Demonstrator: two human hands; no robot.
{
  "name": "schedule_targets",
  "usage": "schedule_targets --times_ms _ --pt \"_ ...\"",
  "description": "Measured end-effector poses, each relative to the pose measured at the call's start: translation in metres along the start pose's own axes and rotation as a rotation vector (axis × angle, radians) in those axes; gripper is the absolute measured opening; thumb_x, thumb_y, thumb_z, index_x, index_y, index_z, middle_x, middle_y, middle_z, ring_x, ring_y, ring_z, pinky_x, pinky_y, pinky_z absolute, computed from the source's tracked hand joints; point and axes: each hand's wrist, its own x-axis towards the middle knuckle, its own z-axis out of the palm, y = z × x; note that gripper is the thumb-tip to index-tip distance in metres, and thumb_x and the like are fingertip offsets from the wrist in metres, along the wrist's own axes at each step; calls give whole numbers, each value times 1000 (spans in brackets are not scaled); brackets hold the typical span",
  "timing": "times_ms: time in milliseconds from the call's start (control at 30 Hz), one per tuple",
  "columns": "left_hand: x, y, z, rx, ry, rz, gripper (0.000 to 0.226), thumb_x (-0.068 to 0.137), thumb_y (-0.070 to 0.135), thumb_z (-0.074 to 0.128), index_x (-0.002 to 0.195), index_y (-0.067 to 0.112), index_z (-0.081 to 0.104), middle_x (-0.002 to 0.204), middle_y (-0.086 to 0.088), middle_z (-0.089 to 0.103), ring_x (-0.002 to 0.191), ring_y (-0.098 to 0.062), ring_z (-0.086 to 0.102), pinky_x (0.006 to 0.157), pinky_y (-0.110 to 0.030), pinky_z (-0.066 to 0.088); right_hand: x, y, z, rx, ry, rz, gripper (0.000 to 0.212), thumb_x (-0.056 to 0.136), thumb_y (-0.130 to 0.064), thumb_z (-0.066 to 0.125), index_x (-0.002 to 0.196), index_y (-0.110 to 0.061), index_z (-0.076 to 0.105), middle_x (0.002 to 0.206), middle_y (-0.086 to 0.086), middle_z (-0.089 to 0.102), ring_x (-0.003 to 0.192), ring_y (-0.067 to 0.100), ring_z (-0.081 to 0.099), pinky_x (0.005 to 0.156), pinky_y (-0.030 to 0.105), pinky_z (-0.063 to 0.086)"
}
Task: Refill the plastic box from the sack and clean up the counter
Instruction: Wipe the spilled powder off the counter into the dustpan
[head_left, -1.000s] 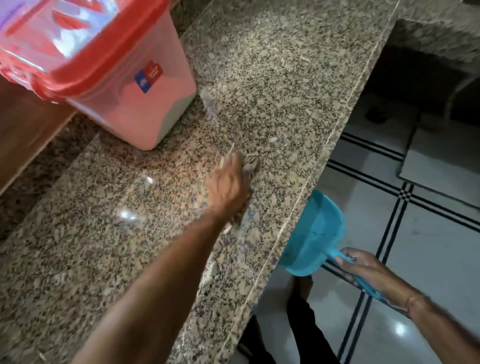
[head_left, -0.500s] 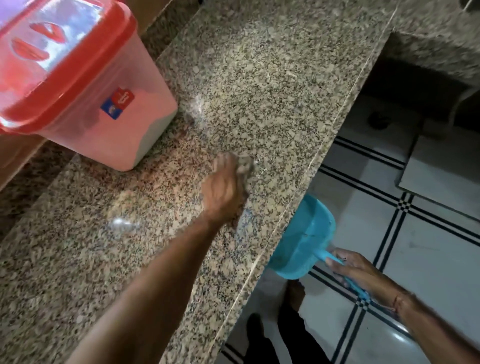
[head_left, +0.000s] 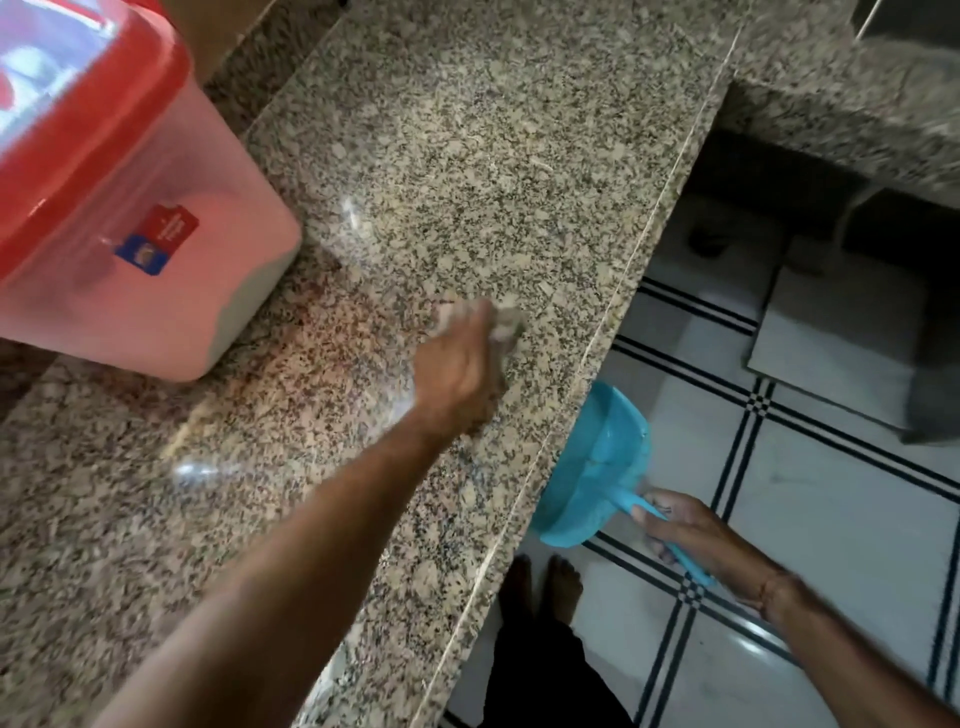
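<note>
A pink plastic box (head_left: 171, 291) with a red lid stands at the left of the speckled granite counter (head_left: 467, 156), white contents showing low inside it. My left hand (head_left: 462, 374) holds a pale cloth (head_left: 504, 325) and presses it on the counter near the front edge. Just below that edge my right hand (head_left: 685, 530) grips the handle of a blue dustpan (head_left: 597, 467), whose mouth sits against the counter's rim. The sack is not in view.
A second granite ledge (head_left: 841, 119) juts out at the upper right with a dark gap under it. White floor tiles with black lines (head_left: 831, 493) lie below. My bare feet (head_left: 545, 582) stand close to the counter.
My left hand with the cloth has slid a little along the counter while wiping. The dustpan stays under the edge. The view has shifted, so the box looks nearer.
</note>
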Motion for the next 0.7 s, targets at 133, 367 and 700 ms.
schedule_targets --times_ms 133,367,700 --pt "17 -12 -27 -160 -7 -33 33 110 50 31 115 25 51 97 5 65 60 -4 64 43 -23 49 -5 0 -1 51 12 9 51 90 -53 70 122 -13 65 74 4 52 65 12 48 59 25 44" --pt "43 -11 -14 -48 76 -30 52 107 59 26 119 22 61 99 5 67 64 -1 62 46 -20 44 -25 21 -4 21 45 -34 42 98 -45 64 121 -11 64 73 4 51 65 13 45 59 23 43" --pt "-71 37 11 90 -140 181 52 103 55 27 124 24 63 104 5 57 77 -13 60 62 -26 51 -57 40 -8 44 -21 -39 42 96 -43 66 125 -13 62 76 3 50 65 8 47 58 23 43"
